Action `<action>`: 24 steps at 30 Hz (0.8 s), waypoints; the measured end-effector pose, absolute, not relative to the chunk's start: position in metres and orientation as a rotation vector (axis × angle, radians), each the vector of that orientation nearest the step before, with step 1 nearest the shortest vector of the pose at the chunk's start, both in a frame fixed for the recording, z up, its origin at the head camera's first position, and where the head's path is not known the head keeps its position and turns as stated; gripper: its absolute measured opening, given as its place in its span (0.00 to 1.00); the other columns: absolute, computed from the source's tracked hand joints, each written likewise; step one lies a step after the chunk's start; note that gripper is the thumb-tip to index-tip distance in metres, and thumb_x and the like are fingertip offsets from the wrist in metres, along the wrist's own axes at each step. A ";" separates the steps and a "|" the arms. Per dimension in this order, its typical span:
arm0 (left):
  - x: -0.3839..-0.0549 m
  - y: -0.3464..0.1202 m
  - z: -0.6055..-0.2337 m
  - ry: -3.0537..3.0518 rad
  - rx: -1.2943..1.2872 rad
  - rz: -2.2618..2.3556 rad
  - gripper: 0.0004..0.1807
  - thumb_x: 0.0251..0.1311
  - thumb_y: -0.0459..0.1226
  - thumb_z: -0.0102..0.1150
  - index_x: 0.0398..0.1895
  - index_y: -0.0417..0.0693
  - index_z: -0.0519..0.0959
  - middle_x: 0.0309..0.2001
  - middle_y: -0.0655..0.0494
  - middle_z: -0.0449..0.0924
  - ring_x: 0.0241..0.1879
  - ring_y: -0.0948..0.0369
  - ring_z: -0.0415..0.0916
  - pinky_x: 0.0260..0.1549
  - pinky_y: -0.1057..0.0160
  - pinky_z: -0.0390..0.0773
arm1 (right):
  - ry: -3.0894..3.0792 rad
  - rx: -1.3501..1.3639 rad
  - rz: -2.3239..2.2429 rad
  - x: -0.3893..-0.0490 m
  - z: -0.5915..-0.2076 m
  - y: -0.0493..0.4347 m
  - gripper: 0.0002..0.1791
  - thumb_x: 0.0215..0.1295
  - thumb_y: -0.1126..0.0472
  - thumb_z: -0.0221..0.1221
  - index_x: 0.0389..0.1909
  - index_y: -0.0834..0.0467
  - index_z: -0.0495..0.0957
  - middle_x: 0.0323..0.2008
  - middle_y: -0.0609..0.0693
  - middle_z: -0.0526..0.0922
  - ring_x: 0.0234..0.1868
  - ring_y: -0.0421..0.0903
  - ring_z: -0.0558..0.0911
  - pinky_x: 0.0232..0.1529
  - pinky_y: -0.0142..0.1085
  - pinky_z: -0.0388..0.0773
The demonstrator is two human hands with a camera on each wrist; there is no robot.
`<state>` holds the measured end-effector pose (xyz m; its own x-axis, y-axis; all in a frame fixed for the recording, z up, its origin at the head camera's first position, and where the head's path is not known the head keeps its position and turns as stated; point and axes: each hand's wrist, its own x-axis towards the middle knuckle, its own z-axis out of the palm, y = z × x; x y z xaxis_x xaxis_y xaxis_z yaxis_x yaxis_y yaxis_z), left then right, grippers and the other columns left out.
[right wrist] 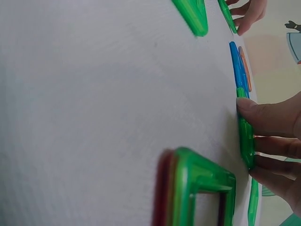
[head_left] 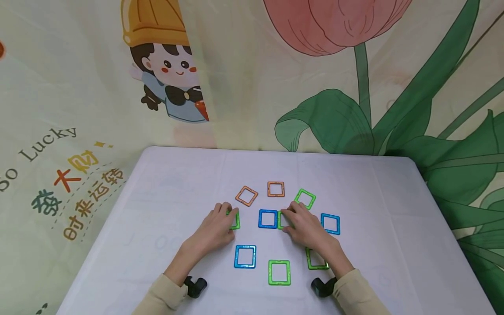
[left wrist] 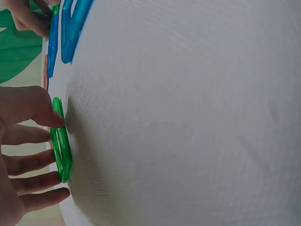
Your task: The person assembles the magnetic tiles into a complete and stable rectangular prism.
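Square, see-through-framed magnetic tiles lie on the white table. My left hand (head_left: 214,225) grips a green tile (head_left: 238,221) by its edges; in the left wrist view the thumb is on the near side of this green tile (left wrist: 61,146) and the fingers spread along the far side. My right hand (head_left: 305,225) holds another green tile (head_left: 280,221), which sits edge to edge with a blue tile (head_left: 268,211) on its left. In the right wrist view, thumb and fingers pinch that green tile (right wrist: 245,136), partly covering it.
Behind the hands lie two orange tiles (head_left: 275,183) and a tilted green tile (head_left: 308,192). A blue tile (head_left: 330,215) is right of my right hand. Nearer me are a blue tile (head_left: 245,247), a green tile (head_left: 279,262) and a green tile (head_left: 318,267) partly under my right forearm.
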<state>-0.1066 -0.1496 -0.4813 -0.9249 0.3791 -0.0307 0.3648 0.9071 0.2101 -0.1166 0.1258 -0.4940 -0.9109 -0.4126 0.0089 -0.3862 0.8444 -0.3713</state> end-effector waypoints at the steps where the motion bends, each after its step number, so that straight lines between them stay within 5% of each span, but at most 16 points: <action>1: -0.107 -0.150 -0.481 2.999 0.584 0.307 0.33 0.55 0.31 0.72 0.66 0.35 0.76 0.58 0.41 0.73 0.53 0.49 0.67 0.50 0.53 0.77 | 2.949 -0.640 -0.567 -0.117 -0.494 0.126 0.29 0.62 0.58 0.73 0.64 0.59 0.80 0.50 0.50 0.79 0.49 0.45 0.74 0.48 0.39 0.80; 24: -0.112 -0.149 -0.481 2.980 0.540 0.442 0.36 0.54 0.31 0.71 0.70 0.38 0.72 0.59 0.40 0.71 0.52 0.51 0.69 0.46 0.57 0.80 | 2.972 -0.675 -0.548 -0.117 -0.496 0.126 0.29 0.61 0.58 0.73 0.63 0.60 0.81 0.50 0.51 0.80 0.49 0.47 0.75 0.49 0.40 0.80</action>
<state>-0.1123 -0.1487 -0.4811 -0.9346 0.3546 -0.0276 0.3313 0.8963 0.2948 -0.1174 0.1260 -0.4957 -0.9038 -0.4265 0.0336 -0.4105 0.8424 -0.3492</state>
